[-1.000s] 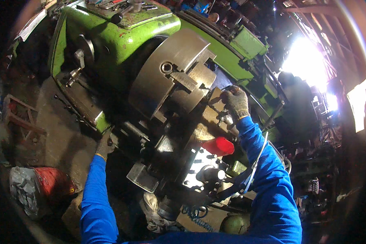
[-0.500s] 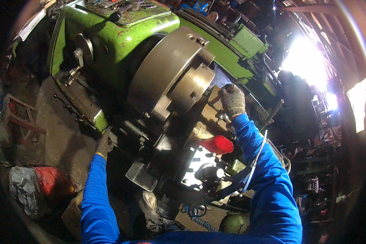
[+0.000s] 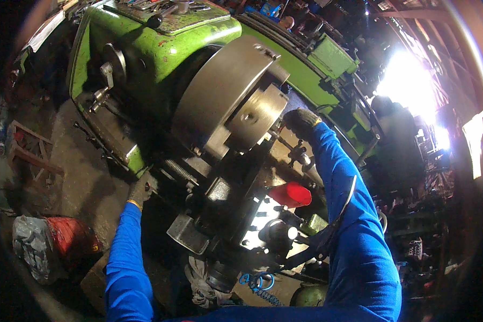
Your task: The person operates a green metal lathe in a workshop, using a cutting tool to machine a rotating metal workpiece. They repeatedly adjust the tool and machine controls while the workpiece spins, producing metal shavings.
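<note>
A large steel lathe chuck (image 3: 212, 94) juts from the green headstock (image 3: 163, 56), and a bright round metal workpiece (image 3: 258, 115) sits in its jaws. My right hand (image 3: 301, 123), in a knit glove, is at the workpiece's right end face. Its fingers bend down out of sight, so its grip is hidden. Just below that hand is a jointed metal rod with a clamp (image 3: 297, 153). My left hand (image 3: 139, 189), also gloved, is closed at the lower corner of the headstock, in shadow; what it grips I cannot make out.
A red cup-like piece (image 3: 290, 194) stands by the tool post (image 3: 279, 232). A crank handle (image 3: 107, 75) sticks out from the headstock. Rags (image 3: 201, 284) and a coiled blue hose (image 3: 260, 284) are near me. A red and grey bag (image 3: 56, 247) lies at lower left.
My right hand has turned and moved in toward the workpiece's end face. A hole on the workpiece has shifted upward, as if the chuck has turned. My left hand stays put.
</note>
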Action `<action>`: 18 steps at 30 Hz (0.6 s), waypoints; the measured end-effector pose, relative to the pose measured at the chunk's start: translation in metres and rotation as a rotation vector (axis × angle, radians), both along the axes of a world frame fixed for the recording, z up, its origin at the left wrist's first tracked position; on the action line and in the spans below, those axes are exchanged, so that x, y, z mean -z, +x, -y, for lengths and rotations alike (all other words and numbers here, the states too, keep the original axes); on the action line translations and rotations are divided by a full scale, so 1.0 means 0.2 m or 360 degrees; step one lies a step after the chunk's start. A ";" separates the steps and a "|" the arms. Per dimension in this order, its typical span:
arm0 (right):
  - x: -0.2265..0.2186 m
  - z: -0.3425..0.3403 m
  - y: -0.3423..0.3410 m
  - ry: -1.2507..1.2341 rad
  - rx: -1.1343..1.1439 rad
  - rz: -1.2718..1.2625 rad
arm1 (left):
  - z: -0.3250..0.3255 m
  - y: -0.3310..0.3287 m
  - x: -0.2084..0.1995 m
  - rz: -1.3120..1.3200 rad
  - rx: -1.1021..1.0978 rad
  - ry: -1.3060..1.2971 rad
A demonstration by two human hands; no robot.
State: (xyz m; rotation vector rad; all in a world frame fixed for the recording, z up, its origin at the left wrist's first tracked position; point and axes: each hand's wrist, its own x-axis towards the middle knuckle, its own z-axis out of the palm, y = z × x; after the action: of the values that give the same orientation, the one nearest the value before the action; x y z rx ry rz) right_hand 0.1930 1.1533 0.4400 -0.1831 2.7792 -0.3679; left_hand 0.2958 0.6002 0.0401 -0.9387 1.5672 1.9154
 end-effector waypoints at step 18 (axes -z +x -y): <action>-0.19 -0.01 0.38 -0.0960 0.0919 -0.0353 | -0.24 0.24 -0.23 -0.0498 0.0845 -0.1862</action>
State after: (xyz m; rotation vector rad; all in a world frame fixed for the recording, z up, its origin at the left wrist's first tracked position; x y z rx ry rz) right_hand 0.2688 1.1562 0.4775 0.4814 2.7946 -1.3964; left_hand 0.3432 0.6483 0.0861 -0.4771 2.8284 0.6856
